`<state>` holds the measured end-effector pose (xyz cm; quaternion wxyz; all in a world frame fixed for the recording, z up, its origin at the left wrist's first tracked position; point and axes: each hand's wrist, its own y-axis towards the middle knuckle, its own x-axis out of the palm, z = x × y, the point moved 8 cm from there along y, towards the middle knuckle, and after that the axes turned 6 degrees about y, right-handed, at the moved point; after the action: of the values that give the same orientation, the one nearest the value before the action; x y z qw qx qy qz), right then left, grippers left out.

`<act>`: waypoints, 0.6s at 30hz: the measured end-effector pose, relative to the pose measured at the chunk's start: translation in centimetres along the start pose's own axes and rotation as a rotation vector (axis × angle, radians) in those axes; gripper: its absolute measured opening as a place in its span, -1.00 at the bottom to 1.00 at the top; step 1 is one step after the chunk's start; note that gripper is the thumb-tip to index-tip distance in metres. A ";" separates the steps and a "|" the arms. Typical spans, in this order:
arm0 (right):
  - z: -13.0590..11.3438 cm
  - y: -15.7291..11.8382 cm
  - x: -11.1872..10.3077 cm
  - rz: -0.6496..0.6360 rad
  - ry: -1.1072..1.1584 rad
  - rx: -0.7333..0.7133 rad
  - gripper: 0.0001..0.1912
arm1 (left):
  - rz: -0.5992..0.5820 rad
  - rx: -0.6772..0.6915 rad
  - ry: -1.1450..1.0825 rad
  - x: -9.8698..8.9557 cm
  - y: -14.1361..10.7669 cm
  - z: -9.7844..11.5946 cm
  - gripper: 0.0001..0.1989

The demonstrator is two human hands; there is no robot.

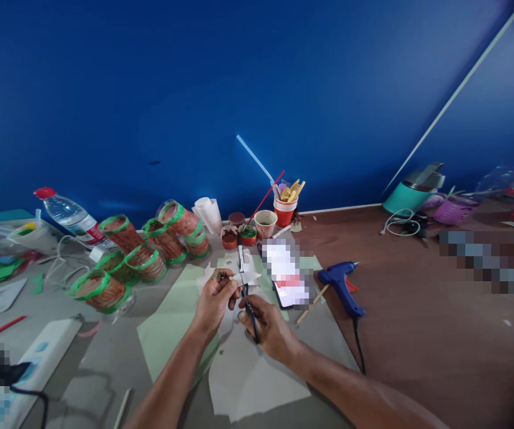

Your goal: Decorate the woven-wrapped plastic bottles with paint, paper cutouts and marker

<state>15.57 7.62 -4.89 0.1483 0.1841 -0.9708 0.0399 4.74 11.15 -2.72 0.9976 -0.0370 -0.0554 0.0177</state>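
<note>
My left hand (215, 296) is closed, pinching a small piece of white paper (251, 277) between thumb and fingers. A pair of scissors (251, 316) with dark handles is in my right hand (269, 326), fingers wrapped around the grips. Its blades point away from me and cross the paper; how far apart they are is hard to make out. Under both hands lies a larger sheet of pale paper (257, 375) with an uneven edge. A light green sheet (167, 322) shows beside it on the left.
Several brown-painted cylinders with green rims (149, 262) stand left, near a water bottle (71, 214). Paint cups (265, 225) and a cup of utensils (286, 211) stand ahead. A phone (283, 271) and blue glue gun (343, 286) lie right; a power strip (49, 351) lies left.
</note>
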 end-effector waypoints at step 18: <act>0.2 0.1 -0.1 0.019 -0.060 0.115 -0.60 | 0.073 -0.055 0.000 -0.8 0.4 -0.5 -0.60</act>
<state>15.57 7.75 -5.16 0.1079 0.1842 -0.9727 0.0915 3.97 11.43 -3.32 0.9949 -0.0663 -0.0543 0.0524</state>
